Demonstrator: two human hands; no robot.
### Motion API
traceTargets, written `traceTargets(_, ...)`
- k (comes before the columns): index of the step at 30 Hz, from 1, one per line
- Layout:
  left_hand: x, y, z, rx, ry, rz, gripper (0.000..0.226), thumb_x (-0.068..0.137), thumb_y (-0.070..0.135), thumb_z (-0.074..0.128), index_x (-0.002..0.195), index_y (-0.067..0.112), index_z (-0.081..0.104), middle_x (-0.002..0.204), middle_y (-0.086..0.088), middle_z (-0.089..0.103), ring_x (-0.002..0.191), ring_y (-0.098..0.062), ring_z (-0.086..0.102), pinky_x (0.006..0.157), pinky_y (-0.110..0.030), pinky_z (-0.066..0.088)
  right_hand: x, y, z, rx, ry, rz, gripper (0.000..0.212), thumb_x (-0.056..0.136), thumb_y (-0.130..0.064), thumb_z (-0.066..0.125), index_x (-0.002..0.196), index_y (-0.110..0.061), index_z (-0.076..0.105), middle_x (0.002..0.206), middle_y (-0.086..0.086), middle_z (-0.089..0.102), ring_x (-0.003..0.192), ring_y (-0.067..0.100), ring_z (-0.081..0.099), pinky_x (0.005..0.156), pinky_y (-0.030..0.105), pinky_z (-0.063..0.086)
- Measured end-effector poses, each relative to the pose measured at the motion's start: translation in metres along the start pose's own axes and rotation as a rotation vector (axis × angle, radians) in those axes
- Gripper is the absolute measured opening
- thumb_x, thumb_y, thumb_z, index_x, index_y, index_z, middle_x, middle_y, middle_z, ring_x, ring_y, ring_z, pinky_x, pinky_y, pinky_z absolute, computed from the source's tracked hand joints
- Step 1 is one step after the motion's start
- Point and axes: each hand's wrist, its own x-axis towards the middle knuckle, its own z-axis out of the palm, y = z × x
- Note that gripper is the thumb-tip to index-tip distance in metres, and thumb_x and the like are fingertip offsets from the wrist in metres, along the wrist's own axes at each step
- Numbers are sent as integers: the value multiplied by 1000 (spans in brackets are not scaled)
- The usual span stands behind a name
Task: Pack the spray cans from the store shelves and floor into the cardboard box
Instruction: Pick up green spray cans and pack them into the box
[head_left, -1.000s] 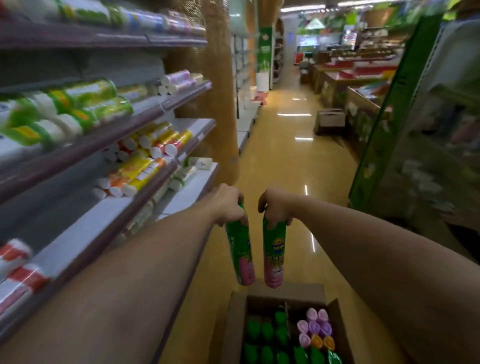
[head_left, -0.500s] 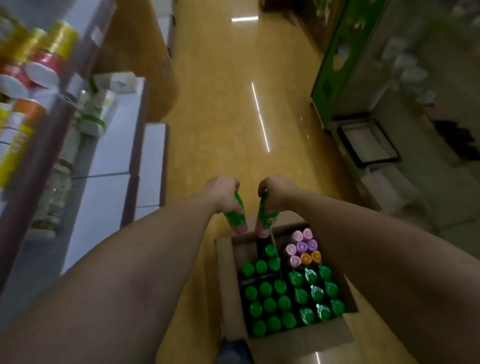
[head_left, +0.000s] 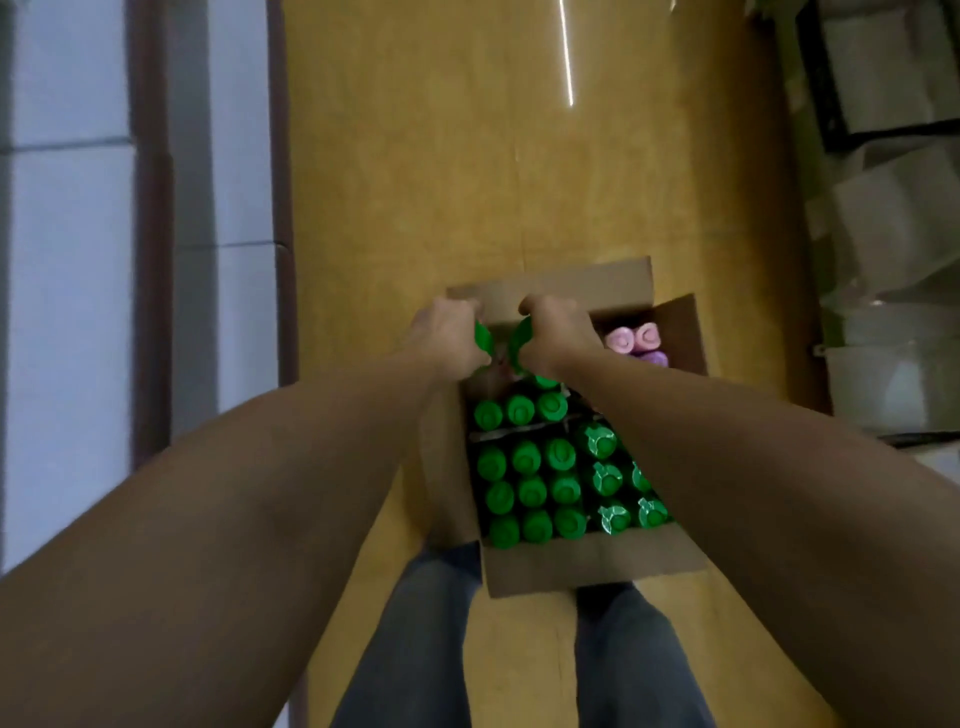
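Spray cans, two, green: left can (head_left: 483, 338) and right can (head_left: 521, 340), held side by side at frame centre, at the upper left corner of the cardboard box (head_left: 587, 566).

Left hand (head_left: 447, 332) is curled round the left can, right hand (head_left: 556, 332) round the right can.

Box is filled with green-capped cans (head_left: 530, 491), with pink caps (head_left: 636, 340) at its upper right, and is set on the yellow floor (head_left: 467, 156).

White shelving (head_left: 67, 260) is seen along the left edge.

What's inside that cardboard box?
Green caps fill most of the cardboard box, pink and purple caps far right, all upright. The left hand and right hand, gripping green cans, hide the far-left corner.
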Motion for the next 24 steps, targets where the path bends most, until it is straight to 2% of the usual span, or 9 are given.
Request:
traceTargets(2,15,-5,30,17,-16,-14,48,85,28,79,127,20,58,109,-5,60,105,-30,62,82,-41,55,19,15,26,-16,-21,-22,52,78,-15,79,127,-9,61,121,18,65,116,37,59,93,41,53)
traceTargets(4,33,-12,58,34,-31,-14,39,87,27,76,121,21,58,98,-2,54,101,-30,61,85,-45,53,38,30,51,-26,-41,-55,43,80,-16,76,120,-9,63,119,19,65,113,39,60,90,40,52)
traceTargets(7,58,-20,98,58,-42,-9,37,88,28,75,119,20,56,101,-4,53,102,-29,57,77,-37,40,65,51,82,-60,-78,-96,32,80,-12,72,111,-8,64,118,21,64,113,40,60,90,40,51)
traceTargets(9,70,-26,125,59,-60,-4,39,87,27,76,119,19,55,108,-7,53,105,-30,56,75,-36,39,78,62,100,-73,-114,-106,28,80,-7,68,108,-6,64,116,21,64,111,40,60,88,41,52)
traceTargets(12,85,-36,157,37,-85,-10,44,87,21,76,124,18,53,112,-7,52,103,-27,53,76,-37,45,96,75,125,-99,-137,-121,27,85,-2,64,112,-6,63,116,19,62,109,38,61,88,44,53)
traceTargets(16,103,-51,186,42,-103,-24,57,85,20,77,134,17,49,118,-9,54,110,-30,54,84,-41,52,119,86,153,-121,-145,-112,28,90,0,62,117,-5,61,119,18,60,111,37,60,89,44,52)
traceTargets(20,118,-64,212,62,-104,-46,50,86,25,78,126,13,52,119,-11,55,111,-31,54,80,-37,44,132,90,178,-190,-162,-125,23,90,0,63,112,-4,60,118,19,60,111,38,60,85,43,51)
traceTargets(24,129,-72,231,30,-81,-71,45,84,28,77,121,12,55,119,-12,55,109,-33,56,79,-38,44,141,93,201,-285,-177,-167,28,91,-4,64,118,-2,59,123,22,57,114,42,59,85,43,50)
